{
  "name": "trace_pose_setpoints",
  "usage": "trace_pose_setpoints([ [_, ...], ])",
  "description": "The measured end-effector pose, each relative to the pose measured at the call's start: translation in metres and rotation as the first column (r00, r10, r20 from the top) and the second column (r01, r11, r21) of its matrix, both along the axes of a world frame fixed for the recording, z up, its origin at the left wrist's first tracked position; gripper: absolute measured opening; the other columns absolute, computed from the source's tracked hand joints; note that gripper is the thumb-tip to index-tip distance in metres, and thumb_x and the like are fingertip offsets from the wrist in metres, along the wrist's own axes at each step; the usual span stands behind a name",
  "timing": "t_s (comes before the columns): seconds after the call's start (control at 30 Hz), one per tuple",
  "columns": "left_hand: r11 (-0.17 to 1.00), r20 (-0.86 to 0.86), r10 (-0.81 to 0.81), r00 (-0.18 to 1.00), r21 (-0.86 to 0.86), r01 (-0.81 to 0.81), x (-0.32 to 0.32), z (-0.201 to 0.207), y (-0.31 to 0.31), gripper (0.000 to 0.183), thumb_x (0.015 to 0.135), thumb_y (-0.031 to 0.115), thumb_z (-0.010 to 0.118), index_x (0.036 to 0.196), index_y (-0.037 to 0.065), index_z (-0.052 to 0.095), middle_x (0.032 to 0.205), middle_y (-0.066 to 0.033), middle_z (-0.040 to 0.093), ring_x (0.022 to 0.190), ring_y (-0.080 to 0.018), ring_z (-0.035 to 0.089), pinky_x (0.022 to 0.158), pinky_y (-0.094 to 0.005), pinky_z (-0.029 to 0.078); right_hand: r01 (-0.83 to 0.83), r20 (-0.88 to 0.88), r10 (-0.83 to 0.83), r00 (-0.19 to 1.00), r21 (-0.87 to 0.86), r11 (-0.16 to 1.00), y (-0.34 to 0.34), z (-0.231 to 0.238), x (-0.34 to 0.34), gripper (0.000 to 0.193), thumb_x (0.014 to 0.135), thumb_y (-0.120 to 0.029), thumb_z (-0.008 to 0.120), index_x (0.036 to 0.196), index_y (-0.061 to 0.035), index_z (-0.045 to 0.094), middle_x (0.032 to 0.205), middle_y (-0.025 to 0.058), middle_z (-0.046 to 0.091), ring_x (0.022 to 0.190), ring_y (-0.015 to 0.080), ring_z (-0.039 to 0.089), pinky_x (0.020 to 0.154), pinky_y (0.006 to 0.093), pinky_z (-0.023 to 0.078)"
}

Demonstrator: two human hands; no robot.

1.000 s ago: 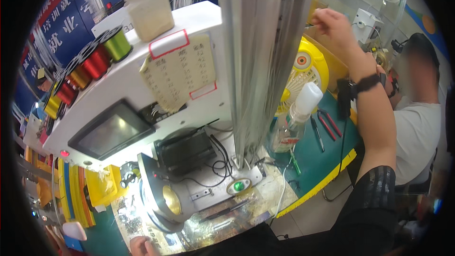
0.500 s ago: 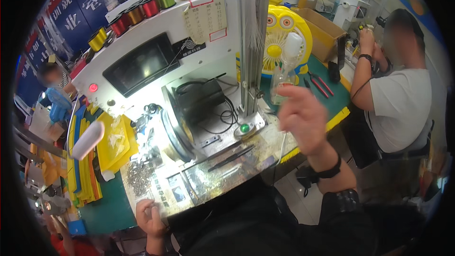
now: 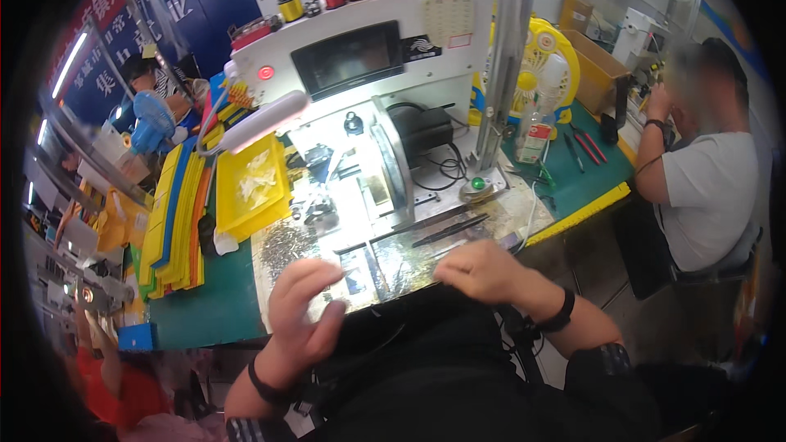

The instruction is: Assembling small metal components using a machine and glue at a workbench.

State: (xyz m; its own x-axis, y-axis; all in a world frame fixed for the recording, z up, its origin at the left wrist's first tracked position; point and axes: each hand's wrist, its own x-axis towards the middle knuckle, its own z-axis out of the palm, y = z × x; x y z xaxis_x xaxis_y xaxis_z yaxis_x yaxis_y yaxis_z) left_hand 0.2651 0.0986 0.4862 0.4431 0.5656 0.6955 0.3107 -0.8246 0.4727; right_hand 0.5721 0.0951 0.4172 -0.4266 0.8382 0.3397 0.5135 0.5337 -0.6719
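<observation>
My left hand [image 3: 304, 311] is above the front left of the bright work surface, thumb apart from the fingers, with nothing seen in it. Over the front edge further right, my right hand [image 3: 485, 272] has its fingers drawn together in a pinch; whatever may be between the fingertips is too small to make out. Just beyond the right hand lie dark slim tools [image 3: 450, 230]. Behind both hands stands a white machine [image 3: 282, 63] with a dark screen [image 3: 348, 57], an upright wheel-like part [image 3: 399, 168] and a green button [image 3: 477, 184]. Strong light washes out its middle.
A yellow tray [image 3: 225, 225] of pale pieces sits left, beside stacked yellow and blue strips [image 3: 168, 217]. A lamp [image 3: 266, 121] hangs over it. Rightward are a bottle [image 3: 534, 135], red-handled pliers [image 3: 588, 146] and a yellow fan [image 3: 565, 74]. A person in white [image 3: 708, 188] sits at right.
My right hand has come down from near the bottle to the front edge. My left hand has risen over the work surface and opened. The view has shifted, so more of the left shows.
</observation>
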Motion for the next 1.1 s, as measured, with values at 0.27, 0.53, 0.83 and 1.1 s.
trace_pose_setpoints([
  [0.27, 0.972, 0.035, 0.235, 0.971, -0.018, -0.234, 0.083, 0.026, 0.068, 0.057, 0.093, 0.018, 0.067, 0.143, -0.003, 0.048, 0.123, -0.0259, 0.064, 0.111, -0.0369, 0.065, 0.09, -0.0423, 0.052, -0.055, -0.092, 0.047, 0.995, -0.079, 0.995, -0.021, -0.009, -0.056, 0.019, 0.094, -0.023, 0.067, 0.087, -0.0061, 0.07, 0.08, 0.0133, 0.068, 0.076, 0.0345, 0.067, 0.067, 0.0424, 0.052],
  [0.53, 0.993, 0.09, 0.055, 0.994, 0.102, -0.065, 0.057, 0.003, 0.072, 0.021, 0.092, 0.005, 0.068, 0.112, 0.005, 0.071, 0.087, -0.0135, 0.072, 0.072, -0.0258, 0.069, 0.068, -0.0314, 0.054, 0.189, 0.045, -0.184, 0.982, -0.197, 0.962, -0.019, 0.005, -0.026, 0.027, 0.092, -0.025, 0.071, 0.115, -0.0096, 0.069, 0.074, 0.0126, 0.067, 0.068, 0.0279, 0.067, 0.062, 0.0377, 0.05],
  [0.83, 0.983, -0.137, -0.019, 0.99, -0.184, -0.007, -0.028, -0.001, -0.014, 0.015, 0.083, -0.004, 0.066, 0.093, 0.005, 0.072, 0.073, -0.0099, 0.064, 0.065, -0.0261, 0.062, 0.059, -0.0367, 0.046, 0.214, -0.413, -0.243, 0.878, -0.115, 0.97, -0.021, 0.027, 0.008, 0.032, 0.091, -0.012, 0.072, 0.121, -0.0015, 0.066, 0.063, -0.0018, 0.054, 0.058, 0.0057, 0.049, 0.057, 0.0253, 0.041],
  [1.1, 0.923, -0.292, 0.105, 0.951, -0.327, -0.203, -0.111, 0.112, -0.04, 0.01, 0.08, 0.009, 0.065, 0.085, 0.009, 0.073, 0.06, -0.0032, 0.054, 0.051, -0.019, 0.052, 0.051, -0.0325, 0.04, 0.058, -0.4, -0.074, 0.914, -0.051, 0.997, -0.024, 0.042, 0.008, 0.029, 0.091, -0.011, 0.071, 0.119, -0.0019, 0.066, 0.074, 0.0014, 0.064, 0.066, 0.008, 0.058, 0.064, 0.0256, 0.047],
])
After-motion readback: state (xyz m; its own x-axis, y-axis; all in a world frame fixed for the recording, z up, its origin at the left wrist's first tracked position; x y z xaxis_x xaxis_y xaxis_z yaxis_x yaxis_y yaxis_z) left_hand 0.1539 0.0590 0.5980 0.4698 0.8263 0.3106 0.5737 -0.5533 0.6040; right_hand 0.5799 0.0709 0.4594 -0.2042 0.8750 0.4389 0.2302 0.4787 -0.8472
